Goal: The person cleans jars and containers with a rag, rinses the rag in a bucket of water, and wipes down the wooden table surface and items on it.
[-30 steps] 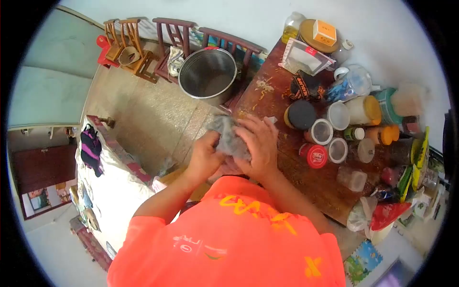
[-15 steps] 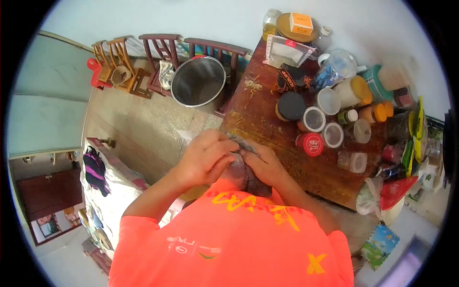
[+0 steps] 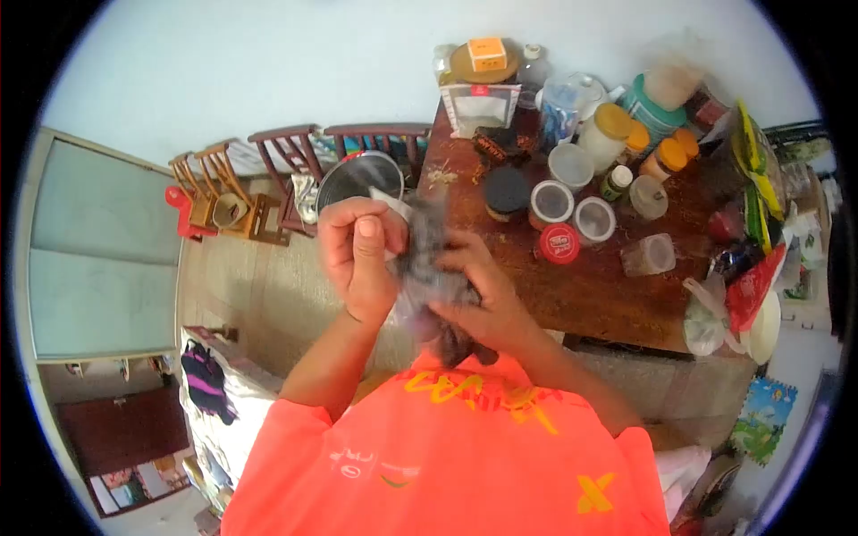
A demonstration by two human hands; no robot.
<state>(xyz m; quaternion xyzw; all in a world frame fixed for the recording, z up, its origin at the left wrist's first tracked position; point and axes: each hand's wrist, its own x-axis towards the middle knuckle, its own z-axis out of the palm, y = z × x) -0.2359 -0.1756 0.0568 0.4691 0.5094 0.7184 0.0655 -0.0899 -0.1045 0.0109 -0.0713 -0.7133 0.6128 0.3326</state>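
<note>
A crumpled clear plastic bag with dark grey contents [image 3: 427,255] is held up before my chest; motion blurs it, and I cannot make out what is inside. My left hand [image 3: 362,259] is closed at its upper left side, fingers curled and thumb upright. A whitish flap [image 3: 391,204] sticks out past those fingers. From the right, my right hand [image 3: 483,290] grips the bag's middle, with fingers and thumb around it. The lower part of the bag hangs near the collar of my orange shirt [image 3: 456,456].
A wooden table [image 3: 536,304] on the right bears several jars, among them a red-lidded jar [image 3: 559,243] and a black-lidded jar [image 3: 507,192]. Behind my left hand, a large metal pot [image 3: 357,179] sits by wooden chairs [image 3: 284,161]. A white-covered surface [image 3: 237,420] lies at left.
My hands, together on the bag before, have moved apart, the left one up and to the left. More of the bag shows between them. My view has shifted.
</note>
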